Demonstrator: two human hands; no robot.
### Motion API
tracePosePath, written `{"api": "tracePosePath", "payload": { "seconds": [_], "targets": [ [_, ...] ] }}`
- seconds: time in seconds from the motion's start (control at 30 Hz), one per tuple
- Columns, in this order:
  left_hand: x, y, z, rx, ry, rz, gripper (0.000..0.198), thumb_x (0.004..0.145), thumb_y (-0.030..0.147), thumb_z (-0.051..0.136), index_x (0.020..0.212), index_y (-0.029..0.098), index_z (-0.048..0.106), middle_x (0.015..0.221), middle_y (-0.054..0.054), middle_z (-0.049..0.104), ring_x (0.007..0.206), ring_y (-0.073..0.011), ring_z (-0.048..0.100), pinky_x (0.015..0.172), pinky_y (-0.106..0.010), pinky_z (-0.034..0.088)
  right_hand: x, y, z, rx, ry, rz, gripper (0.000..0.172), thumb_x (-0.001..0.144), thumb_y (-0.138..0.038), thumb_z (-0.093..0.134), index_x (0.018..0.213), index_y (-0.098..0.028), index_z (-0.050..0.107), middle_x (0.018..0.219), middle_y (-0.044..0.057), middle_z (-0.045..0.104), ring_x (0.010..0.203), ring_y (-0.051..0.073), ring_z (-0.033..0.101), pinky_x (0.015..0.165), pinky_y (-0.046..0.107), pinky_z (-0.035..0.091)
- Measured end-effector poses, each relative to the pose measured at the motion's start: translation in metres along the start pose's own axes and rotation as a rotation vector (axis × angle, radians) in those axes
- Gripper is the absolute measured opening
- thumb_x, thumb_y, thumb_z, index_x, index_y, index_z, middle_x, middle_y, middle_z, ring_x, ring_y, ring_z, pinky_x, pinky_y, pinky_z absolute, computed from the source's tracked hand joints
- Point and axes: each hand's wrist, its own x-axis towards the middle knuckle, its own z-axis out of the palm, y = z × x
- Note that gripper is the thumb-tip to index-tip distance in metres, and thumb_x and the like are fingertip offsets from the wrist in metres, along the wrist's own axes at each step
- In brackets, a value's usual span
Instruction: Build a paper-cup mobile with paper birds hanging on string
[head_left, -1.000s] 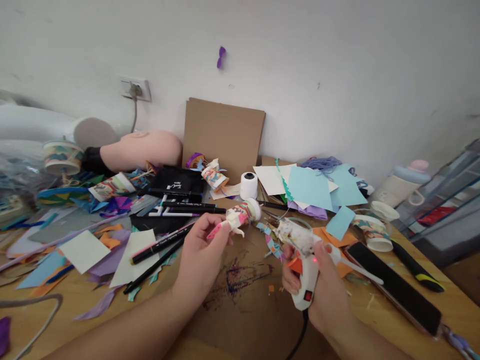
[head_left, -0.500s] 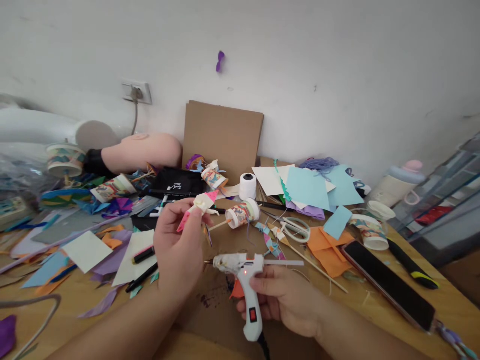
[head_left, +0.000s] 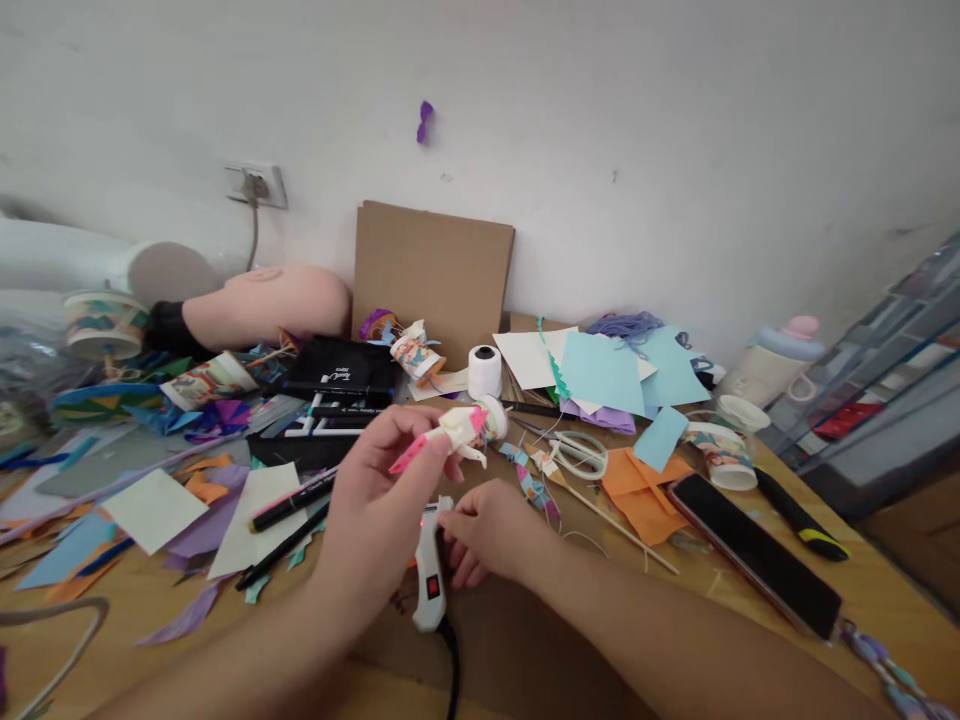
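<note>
My left hand is closed in a pinch on a folded paper crane, white with pink tips, raised above the work mat. Below and behind that hand is a white hot glue gun, its red switch showing and its black cord trailing toward me. The left hand hides its nozzle. My right hand has its fingers curled at the gun's rear end, off the handle; what they grip is hidden, and the glue stick is out of sight. A patterned paper cup lies behind the crane.
Scissors, a wooden stick, orange paper and a phone lie to the right. Markers and paper scraps cover the left. A white thread spool stands before a cardboard sheet.
The glue gun has moved left, partly behind my left hand. My right hand has left its handle and curled at its rear. The crane has shifted right. The view has turned slightly right.
</note>
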Motion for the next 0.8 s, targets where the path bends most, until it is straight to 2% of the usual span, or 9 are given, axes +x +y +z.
{"api": "tracePosePath", "payload": {
  "seconds": [0.17, 0.27, 0.4, 0.5, 0.6, 0.7, 0.8],
  "targets": [
    [-0.001, -0.013, 0.002, 0.035, -0.100, -0.162, 0.017, 0.082, 0.025, 0.064, 0.072, 0.019, 0.053, 0.074, 0.003, 0.058, 0.059, -0.0092, 0.055, 0.058, -0.022, 0.045, -0.031, -0.040, -0.053, -0.516, 0.130, 0.012, 0.035, 0.080, -0.023, 0.067, 0.049, -0.020, 0.052, 0.048, -0.002, 0.055, 0.053, 0.014, 0.055, 0.055, 0.025, 0.035],
    [-0.004, -0.019, 0.001, 0.112, -0.154, -0.210, 0.020, 0.082, 0.027, 0.063, 0.069, 0.019, 0.049, 0.073, 0.004, 0.055, 0.058, -0.0088, 0.052, 0.057, -0.021, 0.043, -0.051, -0.037, -0.073, -0.733, 0.179, -0.007, 0.018, 0.073, -0.009, 0.069, 0.058, -0.019, 0.062, 0.062, 0.001, 0.062, 0.067, 0.017, 0.056, 0.061, 0.028, 0.031],
    [-0.009, -0.027, -0.002, 0.213, -0.227, -0.181, 0.021, 0.084, 0.029, 0.059, 0.068, 0.019, 0.048, 0.072, 0.003, 0.051, 0.060, -0.0103, 0.050, 0.057, -0.022, 0.041, -0.066, -0.014, -0.071, -1.029, 0.026, -0.010, 0.012, 0.075, -0.010, 0.067, 0.075, -0.021, 0.072, 0.080, 0.002, 0.071, 0.078, 0.019, 0.062, 0.065, 0.027, 0.034],
    [-0.011, -0.033, -0.006, 0.280, -0.233, -0.116, 0.019, 0.084, 0.026, 0.058, 0.069, 0.020, 0.048, 0.079, 0.001, 0.053, 0.067, -0.0122, 0.053, 0.063, -0.024, 0.042, -0.070, -0.010, -0.070, -1.089, 0.033, -0.013, 0.014, 0.079, -0.010, 0.063, 0.081, -0.021, 0.071, 0.088, 0.003, 0.072, 0.084, 0.020, 0.064, 0.069, 0.027, 0.038],
    [-0.010, -0.036, -0.010, 0.343, -0.229, -0.068, 0.018, 0.086, 0.025, 0.057, 0.071, 0.020, 0.048, 0.085, 0.000, 0.054, 0.075, -0.0139, 0.055, 0.068, -0.025, 0.042, -0.071, -0.016, -0.084, -1.164, 0.026, -0.098, 0.018, 0.082, -0.008, 0.058, 0.085, -0.020, 0.071, 0.092, 0.003, 0.071, 0.088, 0.020, 0.064, 0.071, 0.028, 0.038],
    [-0.009, -0.037, -0.012, 0.401, -0.220, -0.022, 0.017, 0.086, 0.024, 0.057, 0.071, 0.020, 0.048, 0.087, -0.001, 0.057, 0.078, -0.0148, 0.055, 0.071, -0.025, 0.042, -0.069, -0.014, -0.103, -1.238, -0.096, -0.207, 0.017, 0.085, -0.010, 0.059, 0.087, -0.022, 0.071, 0.094, 0.002, 0.071, 0.090, 0.021, 0.064, 0.071, 0.028, 0.038],
    [-0.007, -0.038, -0.011, 0.415, -0.211, -0.016, 0.018, 0.085, 0.023, 0.057, 0.069, 0.020, 0.048, 0.085, -0.001, 0.057, 0.077, -0.0145, 0.055, 0.069, -0.024, 0.042, -0.066, -0.005, -0.111, -1.225, -0.201, -0.271, 0.017, 0.083, -0.009, 0.061, 0.089, -0.024, 0.069, 0.095, 0.000, 0.071, 0.089, 0.019, 0.065, 0.070, 0.027, 0.037]
  ]
}}
